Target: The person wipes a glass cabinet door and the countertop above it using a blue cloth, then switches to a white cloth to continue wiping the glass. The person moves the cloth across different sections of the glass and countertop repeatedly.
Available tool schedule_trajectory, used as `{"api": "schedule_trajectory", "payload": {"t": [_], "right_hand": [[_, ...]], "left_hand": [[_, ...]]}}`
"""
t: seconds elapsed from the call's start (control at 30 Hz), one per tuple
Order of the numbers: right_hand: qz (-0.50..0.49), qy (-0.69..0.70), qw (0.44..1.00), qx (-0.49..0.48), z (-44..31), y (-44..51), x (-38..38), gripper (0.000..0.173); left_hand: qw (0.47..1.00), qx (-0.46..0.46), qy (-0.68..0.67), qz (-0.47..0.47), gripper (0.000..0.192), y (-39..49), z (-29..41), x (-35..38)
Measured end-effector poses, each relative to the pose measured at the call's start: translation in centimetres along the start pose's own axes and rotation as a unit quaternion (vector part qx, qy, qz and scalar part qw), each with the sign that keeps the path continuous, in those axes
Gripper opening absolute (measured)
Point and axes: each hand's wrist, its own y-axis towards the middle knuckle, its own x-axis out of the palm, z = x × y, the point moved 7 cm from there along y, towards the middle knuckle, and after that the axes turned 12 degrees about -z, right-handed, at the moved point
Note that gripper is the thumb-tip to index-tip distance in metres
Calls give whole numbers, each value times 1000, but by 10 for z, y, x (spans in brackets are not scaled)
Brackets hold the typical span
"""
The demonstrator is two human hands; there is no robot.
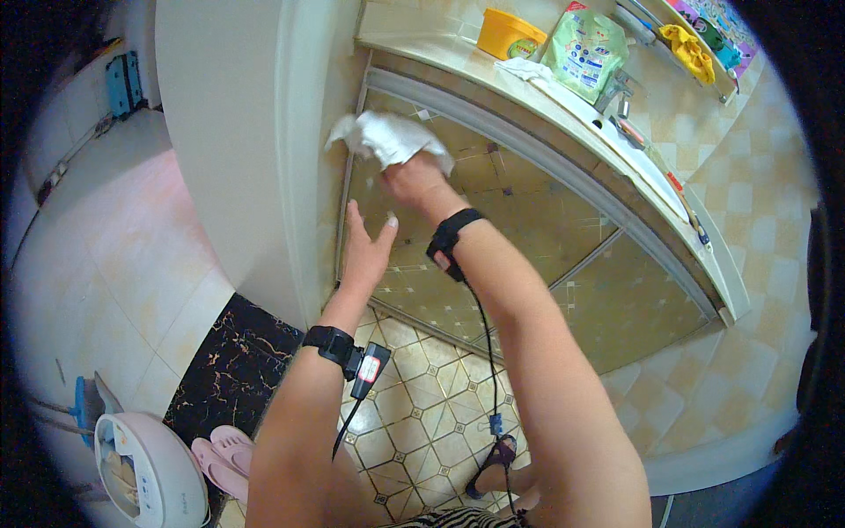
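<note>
A crumpled white cloth (396, 137) is in my right hand (417, 181), near the upper left part of a patterned cabinet door (521, 204) below the counter. The cloth is blurred, and it hides most of my fingers; whether it touches the door I cannot tell. Lower and to the left, my left hand (370, 247) is empty, its thumb and fingers spread in front of the same door. Black straps with cables sit around both wrists.
On the washbasin counter (436, 49) stand a yellow tub (508, 34), a green refill pouch (586, 53) and a faucet (614, 92); brushes lie along the edge. A wall (224, 132) rises at left. Pink slippers (228, 459) and a white bin-like appliance (155, 468) stand lower left.
</note>
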Motion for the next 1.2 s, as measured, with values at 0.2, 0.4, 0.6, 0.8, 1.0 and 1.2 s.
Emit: {"api": "schedule_trajectory", "payload": {"t": [0.2,0.4,0.6,0.8,1.0,1.2], "right_hand": [[-98,-93,990,-41,-18,-127,53,61],[-19,-46,997,-66,49,-188,-85,32],[-234,-70,965,96,79,-123,-57,46],[76,-25,996,-33,33,-125,-12,55],[-42,46,998,-12,55,-276,-5,56],[5,-64,997,36,112,-297,-104,48]], "left_hand": [[996,-33,-71,-39,77,-3,8,6],[993,5,116,-37,79,-20,15,28],[994,27,54,-92,81,8,24,50],[989,119,-38,-79,77,43,46,50],[991,55,51,-112,81,47,45,79],[989,29,-21,-144,84,49,44,82]]}}
